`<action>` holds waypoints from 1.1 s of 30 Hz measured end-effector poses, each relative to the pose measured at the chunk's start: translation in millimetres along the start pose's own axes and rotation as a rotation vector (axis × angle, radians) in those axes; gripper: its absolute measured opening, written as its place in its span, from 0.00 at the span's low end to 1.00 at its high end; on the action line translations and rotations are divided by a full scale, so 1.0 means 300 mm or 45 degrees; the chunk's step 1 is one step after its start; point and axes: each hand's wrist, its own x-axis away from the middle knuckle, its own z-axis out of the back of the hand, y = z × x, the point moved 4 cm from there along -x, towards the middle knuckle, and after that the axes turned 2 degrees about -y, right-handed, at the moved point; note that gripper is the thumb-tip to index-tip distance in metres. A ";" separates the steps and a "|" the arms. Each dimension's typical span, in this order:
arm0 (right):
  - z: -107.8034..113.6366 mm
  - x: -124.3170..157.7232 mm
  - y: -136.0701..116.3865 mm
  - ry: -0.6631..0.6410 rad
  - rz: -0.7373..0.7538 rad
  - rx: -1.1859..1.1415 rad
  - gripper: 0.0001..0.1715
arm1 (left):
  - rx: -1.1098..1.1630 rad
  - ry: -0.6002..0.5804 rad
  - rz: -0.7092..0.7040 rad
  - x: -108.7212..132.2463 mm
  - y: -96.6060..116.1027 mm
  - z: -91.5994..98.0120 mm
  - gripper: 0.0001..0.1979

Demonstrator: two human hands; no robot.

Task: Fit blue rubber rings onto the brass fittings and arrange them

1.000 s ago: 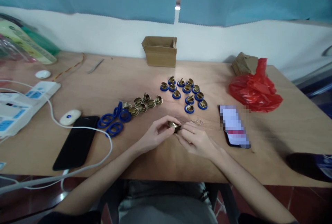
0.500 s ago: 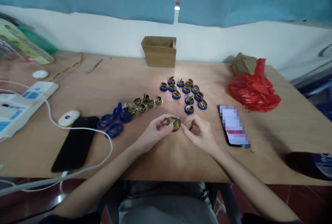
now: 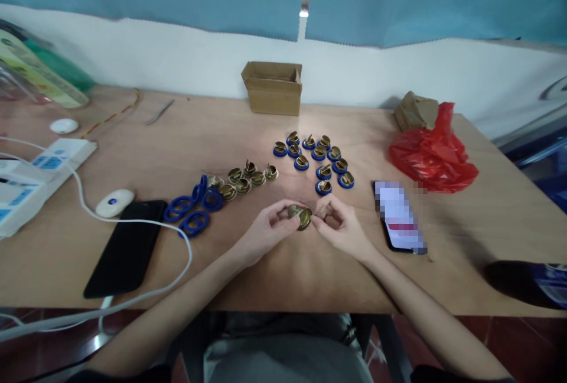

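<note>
left hand: grip pinched round brass piece | right hand: beside it, grip unclear

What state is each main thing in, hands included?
Left hand: closed on a brass piece
Right hand: beside that piece, contact unclear
Blue-ringed pieces: set down
Ringless pieces: clustered
Blue rings: loose
Cardboard box: top open
Left phone: screen dark
Right phone: screen lit
Red bag: top bunched
</note>
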 end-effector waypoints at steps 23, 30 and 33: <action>0.004 0.012 -0.029 0.078 0.161 0.400 0.05 | -0.290 0.143 -0.174 0.011 0.000 -0.027 0.13; -0.001 0.014 -0.019 0.026 0.000 0.070 0.05 | -1.038 0.260 -0.613 0.049 0.006 -0.027 0.27; -0.012 0.010 -0.007 -0.061 -0.103 -0.072 0.07 | -1.169 0.211 -0.792 0.061 0.005 -0.037 0.27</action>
